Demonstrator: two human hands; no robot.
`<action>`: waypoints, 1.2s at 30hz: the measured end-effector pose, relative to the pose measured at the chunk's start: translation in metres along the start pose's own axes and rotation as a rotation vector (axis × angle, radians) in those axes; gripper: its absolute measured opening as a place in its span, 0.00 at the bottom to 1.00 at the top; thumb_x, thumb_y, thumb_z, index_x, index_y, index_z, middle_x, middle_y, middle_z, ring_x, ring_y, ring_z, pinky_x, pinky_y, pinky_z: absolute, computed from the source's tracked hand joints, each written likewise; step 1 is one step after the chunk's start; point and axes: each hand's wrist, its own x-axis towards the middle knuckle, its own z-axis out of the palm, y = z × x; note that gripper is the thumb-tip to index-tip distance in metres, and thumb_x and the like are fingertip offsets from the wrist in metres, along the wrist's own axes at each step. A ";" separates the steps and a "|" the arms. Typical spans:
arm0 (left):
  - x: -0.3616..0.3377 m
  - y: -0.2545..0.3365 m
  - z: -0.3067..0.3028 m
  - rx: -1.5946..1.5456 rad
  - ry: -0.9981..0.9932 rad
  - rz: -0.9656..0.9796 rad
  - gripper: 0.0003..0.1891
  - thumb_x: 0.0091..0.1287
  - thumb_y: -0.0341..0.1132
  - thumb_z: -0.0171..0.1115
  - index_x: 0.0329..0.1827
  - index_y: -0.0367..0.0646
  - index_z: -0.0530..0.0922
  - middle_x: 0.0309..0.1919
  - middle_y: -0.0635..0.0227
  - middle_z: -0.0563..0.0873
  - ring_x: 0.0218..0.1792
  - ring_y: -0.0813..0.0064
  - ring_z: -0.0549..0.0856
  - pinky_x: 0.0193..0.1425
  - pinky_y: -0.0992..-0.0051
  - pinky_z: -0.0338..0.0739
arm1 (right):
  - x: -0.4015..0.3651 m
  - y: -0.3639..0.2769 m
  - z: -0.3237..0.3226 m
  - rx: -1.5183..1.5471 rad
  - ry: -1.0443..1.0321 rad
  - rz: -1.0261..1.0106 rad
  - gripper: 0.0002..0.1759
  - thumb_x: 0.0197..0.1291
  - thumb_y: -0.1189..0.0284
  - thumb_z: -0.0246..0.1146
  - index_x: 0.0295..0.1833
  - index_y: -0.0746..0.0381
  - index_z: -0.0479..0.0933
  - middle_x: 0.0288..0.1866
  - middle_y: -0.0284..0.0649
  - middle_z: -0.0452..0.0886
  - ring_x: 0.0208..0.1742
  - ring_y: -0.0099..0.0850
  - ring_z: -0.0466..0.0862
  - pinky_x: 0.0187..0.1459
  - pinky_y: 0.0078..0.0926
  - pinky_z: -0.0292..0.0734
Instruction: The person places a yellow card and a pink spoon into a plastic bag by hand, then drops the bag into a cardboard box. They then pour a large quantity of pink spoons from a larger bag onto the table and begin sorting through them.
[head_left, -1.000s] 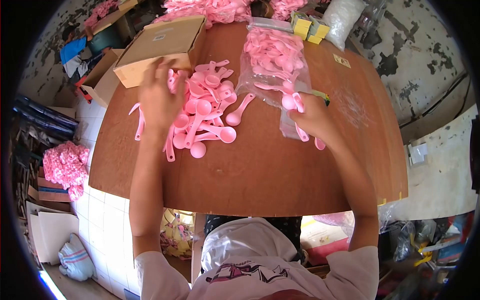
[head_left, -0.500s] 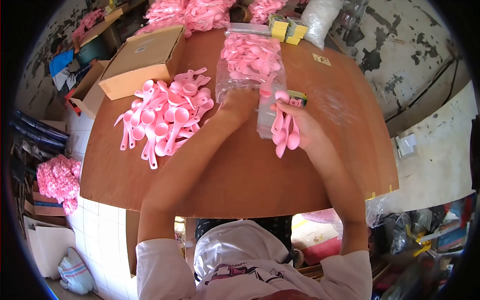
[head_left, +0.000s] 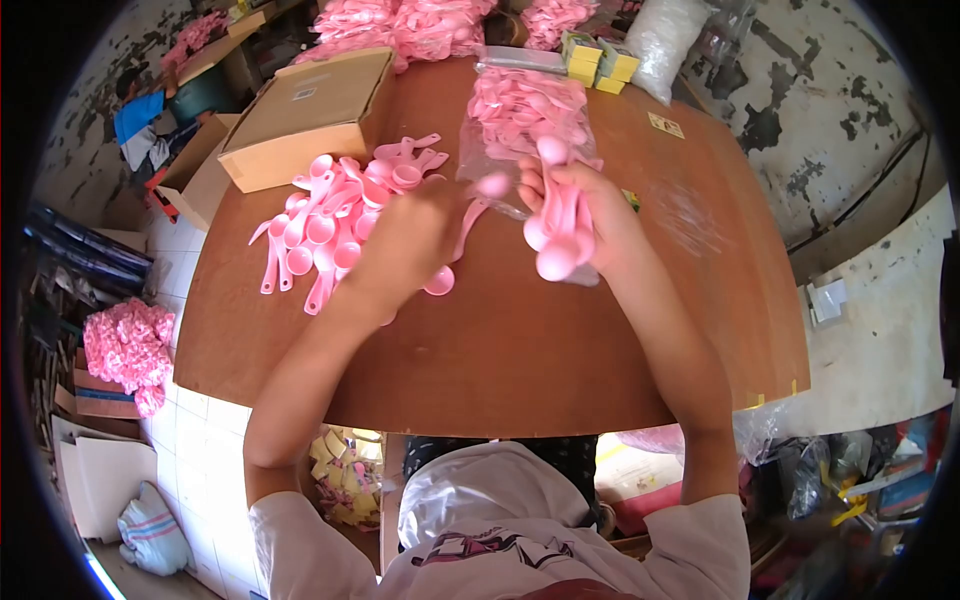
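Several pink spoons (head_left: pixel 562 225) are bunched in my right hand (head_left: pixel 600 215), bowls pointing both up and down, over the middle of the brown table (head_left: pixel 480 370). My left hand (head_left: pixel 415 235), slightly blurred, is closed on pink spoons (head_left: pixel 489 186) at the right edge of a loose pile of pink spoons (head_left: pixel 335 220); one bowl sticks out at its right and another shows below it. Behind both hands a clear plastic bag full of pink spoons (head_left: pixel 525 110) lies flat. A small green and yellow packet (head_left: pixel 630 200) is partly hidden behind my right hand.
A closed cardboard box (head_left: pixel 305 115) stands at the table's back left. Small yellow boxes (head_left: pixel 598 62), a white plastic sack (head_left: pixel 668 45) and bagged pink items (head_left: pixel 405 30) line the back. Another person (head_left: pixel 140 125) is at the far left.
My left hand has moved from the bag back toward the spoon pile, with spoons now showing in it. My right hand still holds its bunch, now raised slightly and turned. The view has shifted a little.
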 end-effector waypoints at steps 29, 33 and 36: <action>-0.024 -0.059 -0.047 0.370 0.159 -0.097 0.21 0.59 0.34 0.70 0.56 0.41 0.81 0.56 0.56 0.82 0.53 0.52 0.84 0.54 0.57 0.78 | 0.084 0.041 -0.046 -1.977 0.463 -0.350 0.42 0.55 0.71 0.61 0.77 0.67 0.57 0.74 0.64 0.63 0.68 0.60 0.73 0.62 0.49 0.75; -0.028 -0.060 -0.049 0.386 0.162 -0.114 0.21 0.59 0.34 0.70 0.56 0.41 0.81 0.56 0.56 0.82 0.53 0.53 0.84 0.54 0.57 0.79 | 0.125 0.002 -0.030 -2.367 0.375 -0.201 0.54 0.53 0.59 0.65 0.82 0.56 0.45 0.82 0.59 0.48 0.82 0.52 0.51 0.78 0.50 0.49; -0.029 -0.064 -0.046 0.364 0.168 -0.102 0.20 0.58 0.34 0.71 0.54 0.42 0.81 0.55 0.56 0.81 0.50 0.52 0.84 0.53 0.58 0.79 | 0.160 -0.022 -0.030 -2.516 0.263 -0.146 0.55 0.49 0.54 0.66 0.81 0.56 0.51 0.79 0.59 0.56 0.83 0.47 0.52 0.79 0.44 0.45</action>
